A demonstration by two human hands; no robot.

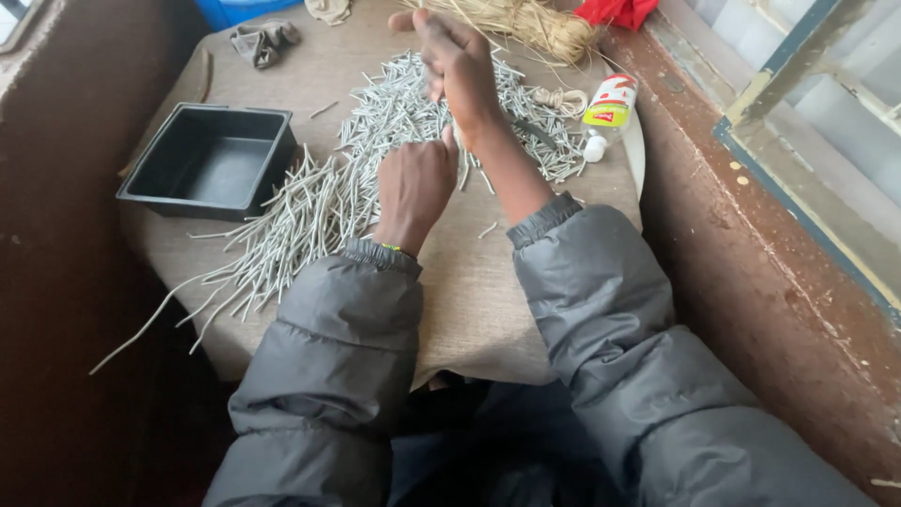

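Grey padded jacket sleeves (357, 376) fill the lower frame. Left hand (413, 188), centre, fingers curled under and hidden; grip cannot be told. Right hand (457, 61), upper centre, fingers pressed together, apparently pinching a thin grey stick. Pale grey cut sticks (310, 211) lie scattered on the burlap-covered round table (469, 300), from centre to lower left. Black square plastic tray (211, 160) left; white glue bottle (605, 108) upper right.

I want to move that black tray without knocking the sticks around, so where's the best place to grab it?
Judging by its pose, grip the black tray by its raised rim on the far left side, coming from above. It sits upright and open, and the grey sticks crowd its right edge.
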